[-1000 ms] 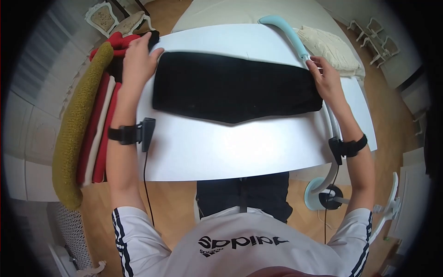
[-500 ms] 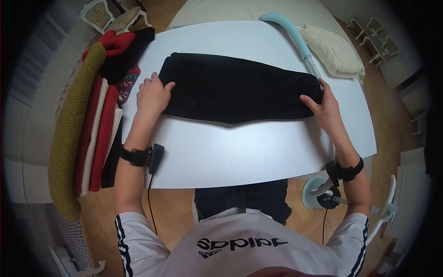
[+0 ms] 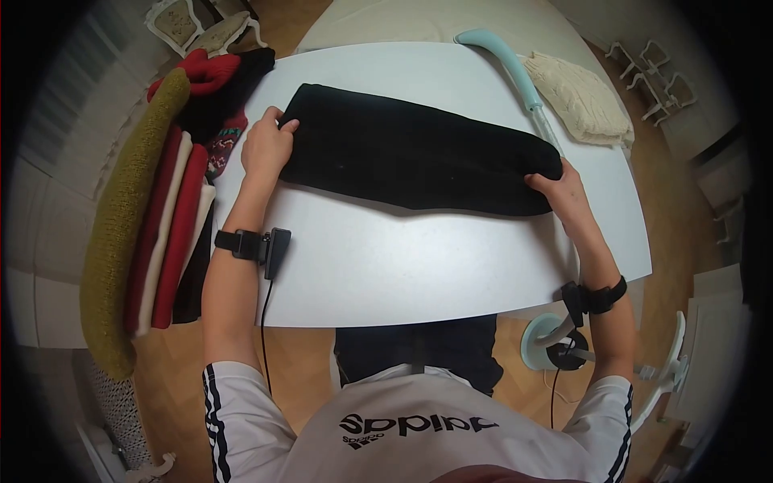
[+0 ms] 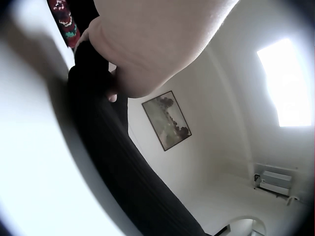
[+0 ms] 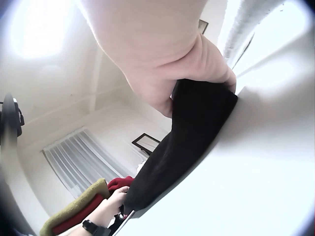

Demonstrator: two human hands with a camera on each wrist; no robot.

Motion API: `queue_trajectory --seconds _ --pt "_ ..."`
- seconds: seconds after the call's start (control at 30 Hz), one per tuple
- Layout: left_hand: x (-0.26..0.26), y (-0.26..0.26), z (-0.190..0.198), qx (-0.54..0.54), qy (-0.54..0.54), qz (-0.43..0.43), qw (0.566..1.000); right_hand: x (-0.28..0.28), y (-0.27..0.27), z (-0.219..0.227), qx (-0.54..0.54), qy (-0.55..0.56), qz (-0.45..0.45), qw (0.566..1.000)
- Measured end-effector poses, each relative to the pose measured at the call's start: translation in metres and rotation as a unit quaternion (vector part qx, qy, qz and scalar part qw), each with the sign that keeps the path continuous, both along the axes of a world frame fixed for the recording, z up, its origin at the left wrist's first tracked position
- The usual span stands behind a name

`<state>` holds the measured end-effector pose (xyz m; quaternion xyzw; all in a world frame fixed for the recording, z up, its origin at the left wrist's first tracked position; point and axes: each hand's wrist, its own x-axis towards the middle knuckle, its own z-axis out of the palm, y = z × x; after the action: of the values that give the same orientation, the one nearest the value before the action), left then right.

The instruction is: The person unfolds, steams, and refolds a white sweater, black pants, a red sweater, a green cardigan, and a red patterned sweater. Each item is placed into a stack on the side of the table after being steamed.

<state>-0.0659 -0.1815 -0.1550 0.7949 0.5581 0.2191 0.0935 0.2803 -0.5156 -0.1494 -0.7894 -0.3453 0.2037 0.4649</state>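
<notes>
A folded black garment stretches across the white table as a long flat bundle. At its left end my left hand grips the edge, thumb on top and fingers underneath. My right hand holds the right end, its thumb pressed over the top. In the left wrist view the black fabric runs from between thumb and fingers, close over the tabletop. The right wrist view shows the garment pinched between thumb and fingers, its lower edge near the table.
Left of the garment lie a mustard knit piece, a stack of folded red and white clothes and a red knit item. Back right are a cream knit and a lamp with a pale blue head, its stem passing the right hand.
My left hand came from the pile at the left onto the garment's left end. My right hand moved from the lamp stem to the right end. The garment has tilted slightly, left end farther away.
</notes>
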Motion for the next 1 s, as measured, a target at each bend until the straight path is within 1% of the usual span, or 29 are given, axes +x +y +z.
queue_trajectory --seconds 0.07,0.1,0.17,0.2,0.27,0.3,0.37,0.4,0.43,0.47,0.5,0.53,0.57,0.6,0.67,0.7,0.73,0.8,0.83,0.87,0.9,0.93,0.97,1.0 --pt "0.002 -0.001 0.000 -0.006 0.020 0.004 1.000 -0.012 0.003 0.012 -0.046 -0.124 -0.003 0.991" --pt "0.003 0.000 0.001 -0.035 0.037 0.020 0.998 -0.016 0.003 0.015 -0.045 -0.124 -0.002 0.991" --pt "0.002 0.000 0.005 -0.081 0.066 0.044 0.994 -0.025 0.001 0.018 -0.114 -0.236 -0.025 0.965" --pt "-0.001 -0.001 0.005 -0.082 0.067 0.045 0.993 -0.026 -0.001 0.016 -0.114 -0.236 -0.024 0.965" --pt "-0.009 -0.004 0.006 -0.101 0.072 0.018 0.992 -0.027 -0.005 0.015 -0.098 -0.247 0.013 0.964" --pt "-0.013 -0.003 0.003 -0.101 0.071 0.021 0.992 -0.029 -0.006 0.018 -0.097 -0.249 0.016 0.963" --pt "-0.023 -0.004 -0.001 -0.152 0.031 -0.034 0.987 -0.034 -0.006 0.025 -0.128 -0.172 -0.002 0.977" --pt "-0.028 -0.005 -0.003 -0.150 0.029 -0.033 0.988 -0.034 -0.006 0.028 -0.126 -0.173 -0.001 0.977" --pt "-0.033 -0.009 -0.001 -0.235 -0.068 -0.046 0.969 -0.033 -0.008 0.030 -0.063 -0.080 0.001 0.995" --pt "-0.038 -0.017 0.005 -0.314 -0.165 -0.059 0.933 -0.030 -0.008 0.033 0.001 0.014 0.004 1.000" --pt "-0.042 -0.023 0.012 -0.314 -0.168 -0.055 0.933 -0.024 -0.008 0.043 0.012 0.098 0.002 0.995" --pt "-0.044 -0.035 0.028 -0.395 -0.224 -0.070 0.888 -0.020 -0.008 0.059 0.021 0.180 0.001 0.983" --pt "-0.044 -0.044 0.035 -0.472 -0.277 -0.085 0.832 -0.022 -0.006 0.076 0.045 0.193 0.002 0.980" --pt "-0.044 -0.049 0.033 -0.473 -0.279 -0.083 0.832 -0.023 -0.003 0.094 0.067 0.184 0.008 0.981" --pt "-0.039 -0.057 0.031 -0.519 -0.323 -0.132 0.780 -0.020 0.009 0.120 0.098 0.157 0.030 0.982" --pt "-0.034 -0.062 0.031 -0.529 -0.334 -0.130 0.769 -0.024 0.018 0.132 0.148 0.141 0.059 0.977" --pt "-0.033 -0.063 0.030 -0.529 -0.333 -0.131 0.769 -0.035 0.028 0.143 0.196 0.125 0.087 0.969" --pt "-0.031 -0.064 0.029 -0.543 -0.355 -0.146 0.747 -0.077 0.048 0.164 0.209 0.113 0.167 0.957" --pt "-0.030 -0.062 0.023 -0.546 -0.364 -0.130 0.743 -0.114 0.070 0.161 0.236 0.121 0.255 0.930" --pt "-0.031 -0.059 0.014 -0.546 -0.358 -0.130 0.746 -0.150 0.089 0.153 0.262 0.130 0.338 0.894" --pt "-0.035 -0.055 0.005 -0.573 -0.404 -0.136 0.700 -0.180 0.101 0.141 0.268 0.103 0.383 0.878" --pt "-0.037 -0.052 0.003 -0.597 -0.446 -0.143 0.652 -0.199 0.104 0.130 0.275 0.075 0.424 0.860" --pt "-0.038 -0.051 0.007 -0.598 -0.441 -0.171 0.648 -0.202 0.100 0.126 0.304 0.001 0.410 0.860" --pt "-0.037 -0.049 0.007 -0.597 -0.437 -0.171 0.651 -0.202 0.099 0.123 0.327 -0.072 0.395 0.855"
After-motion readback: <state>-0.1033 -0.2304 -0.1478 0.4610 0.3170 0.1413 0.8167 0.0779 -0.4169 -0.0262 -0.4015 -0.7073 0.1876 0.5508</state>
